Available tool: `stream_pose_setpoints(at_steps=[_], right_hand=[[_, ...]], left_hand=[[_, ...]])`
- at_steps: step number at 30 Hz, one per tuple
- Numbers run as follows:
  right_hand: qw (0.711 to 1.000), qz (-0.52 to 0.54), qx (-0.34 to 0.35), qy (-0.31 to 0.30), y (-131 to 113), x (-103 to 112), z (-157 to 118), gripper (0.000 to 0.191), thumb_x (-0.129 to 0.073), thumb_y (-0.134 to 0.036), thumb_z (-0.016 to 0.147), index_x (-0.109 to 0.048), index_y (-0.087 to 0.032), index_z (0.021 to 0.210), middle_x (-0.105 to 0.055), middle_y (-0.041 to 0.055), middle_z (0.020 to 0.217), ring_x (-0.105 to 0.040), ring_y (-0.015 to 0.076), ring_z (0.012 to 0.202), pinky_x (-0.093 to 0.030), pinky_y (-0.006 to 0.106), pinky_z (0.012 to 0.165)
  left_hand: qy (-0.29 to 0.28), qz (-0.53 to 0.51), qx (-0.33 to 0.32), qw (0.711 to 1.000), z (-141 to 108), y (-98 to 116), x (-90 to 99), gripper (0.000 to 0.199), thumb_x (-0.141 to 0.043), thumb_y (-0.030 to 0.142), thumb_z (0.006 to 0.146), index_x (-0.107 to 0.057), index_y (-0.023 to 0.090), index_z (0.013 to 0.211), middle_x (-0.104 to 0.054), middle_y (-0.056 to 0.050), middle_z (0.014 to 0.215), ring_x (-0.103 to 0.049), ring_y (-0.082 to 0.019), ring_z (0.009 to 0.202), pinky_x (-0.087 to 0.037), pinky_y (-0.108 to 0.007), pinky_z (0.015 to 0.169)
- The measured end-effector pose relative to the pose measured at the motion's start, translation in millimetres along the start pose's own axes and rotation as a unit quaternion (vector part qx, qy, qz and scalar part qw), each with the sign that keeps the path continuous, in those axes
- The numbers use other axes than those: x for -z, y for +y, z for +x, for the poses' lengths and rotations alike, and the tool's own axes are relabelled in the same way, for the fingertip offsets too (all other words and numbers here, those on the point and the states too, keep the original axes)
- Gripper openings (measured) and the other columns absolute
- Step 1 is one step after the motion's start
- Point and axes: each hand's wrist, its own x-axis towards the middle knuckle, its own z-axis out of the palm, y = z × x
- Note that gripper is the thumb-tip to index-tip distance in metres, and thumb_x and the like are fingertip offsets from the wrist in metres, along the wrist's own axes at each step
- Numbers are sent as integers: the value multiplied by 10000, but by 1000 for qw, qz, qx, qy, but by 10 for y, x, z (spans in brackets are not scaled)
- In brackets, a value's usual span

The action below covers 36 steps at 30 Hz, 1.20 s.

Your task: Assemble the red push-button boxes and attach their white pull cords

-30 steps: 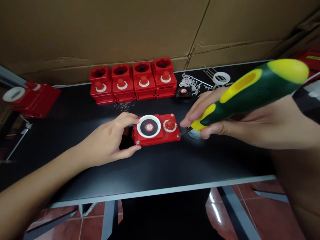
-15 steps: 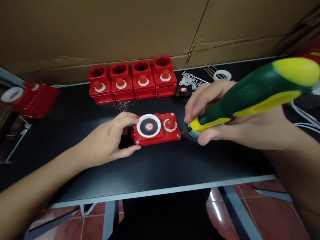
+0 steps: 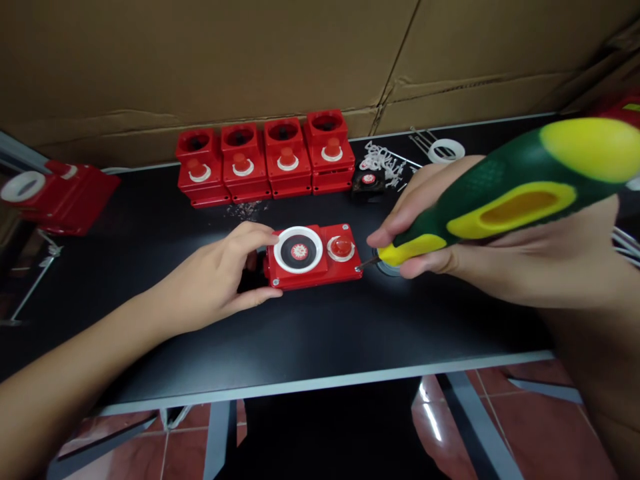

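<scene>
Gripping the screwdriver [image 3: 505, 193], right hand [image 3: 500, 263] meets a corner screw [image 3: 358, 268].

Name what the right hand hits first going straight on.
Right hand: likely the right end of the red box; its screwdriver already reaches the corner screw. Hand height unclear.

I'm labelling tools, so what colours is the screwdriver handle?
Dark green with yellow patches, clearest in the head view.
</scene>
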Motion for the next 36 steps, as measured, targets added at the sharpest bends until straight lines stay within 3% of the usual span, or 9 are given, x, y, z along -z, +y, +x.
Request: stream_pose_setpoints(at_steps=[5, 11, 15, 18, 22, 27, 31, 33, 36], right_hand=[[997, -7, 53, 55, 111, -53, -8, 331, -1104, -220, 783, -918, -331, 1033, -906, -1, 1002, -862, 273, 836, -746, 439, 703], [998, -4, 35, 60, 152, -98, 13, 419, -1162, -295, 693, -883, -383, 993, -866, -31, 900, -772, 254, 679, -555, 409, 444], [993, 49, 5, 106, 174, -180, -9, 441, -1170, -335, 672, -876, -364, 1000, -864, -23, 928, -802, 250, 743, -678, 384, 529], [991, 84, -17, 103, 186, -241, -19, 493, -1174, -270, 640, -843, -366, 992, -859, -31, 967, -816, 240, 789, -748, 372, 632], [990, 84, 21, 115, 155, -277, 13, 446, -1164, -261, 673, -853, -338, 983, -852, -27, 968, -828, 218, 831, -781, 336, 719], [991, 31, 41, 121, 98, -230, 64, 392, -1156, -277, 703, -843, -293, 938, -809, -42, 934, -776, 157, 786, -704, 243, 610], [994, -35, 35, 98, 87, -182, 33, 352, -1145, -369, 743, -836, -294, 895, -758, -40, 890, -745, 163, 740, -642, 259, 531], [994, -40, 22, 102, 93, -182, 10, 348, -1141, -391, 753, -837, -299, 896, -749, -33, 900, -740, 168, 730, -602, 258, 489], [994, -29, 23, 105, 108, -195, 2, 356, -1142, -366, 753, -840, -305, 933, -775, -33, 963, -769, 174, 777, -639, 262, 530]], left_hand=[[10, -7, -8, 1000, 16, 0, -1, 567, -762, 541, 1149, -527, 224, 1557, -720, -202, 1454, -742, -221, 883, -659, -376, 776], [6, 10, -12, 1000, 30, 7, -1, 562, -745, 531, 1168, -513, 193, 1553, -705, -199, 1462, -727, -188, 885, -646, -330, 782], [8, 8, -15, 1000, 11, -8, -10, 555, -761, 522, 1161, -512, 211, 1547, -705, -180, 1456, -727, -188, 914, -648, -313, 786], [7, 1, -12, 1000, 7, -8, -15, 551, -771, 511, 1154, -517, 215, 1543, -703, -179, 1450, -721, -190, 905, -650, -323, 784], [2, -6, 3, 1000, 11, 23, -13, 528, -781, 513, 1145, -546, 215, 1512, -703, -174, 1424, -717, -196, 895, -651, -336, 779], [8, -2, -2, 1000, -18, 61, -40, 542, -764, 622, 1136, -596, 187, 1412, -697, -129, 1268, -695, -184, 834, -626, -324, 734], [-19, 37, -22, 999, -24, 111, -26, 543, -684, 698, 1154, -625, 186, 1325, -704, -104, 1149, -714, -211, 852, -604, -323, 729], [-42, 65, -39, 996, -11, 151, -2, 515, -664, 691, 1166, -642, 192, 1293, -706, -80, 1082, -700, -202, 807, -570, -303, 699], [-42, 104, -86, 990, 15, 222, 15, 428, -623, 603, 1212, -652, 203, 1361, -703, -42, 992, -654, -193, 715, -502, -293, 636]])
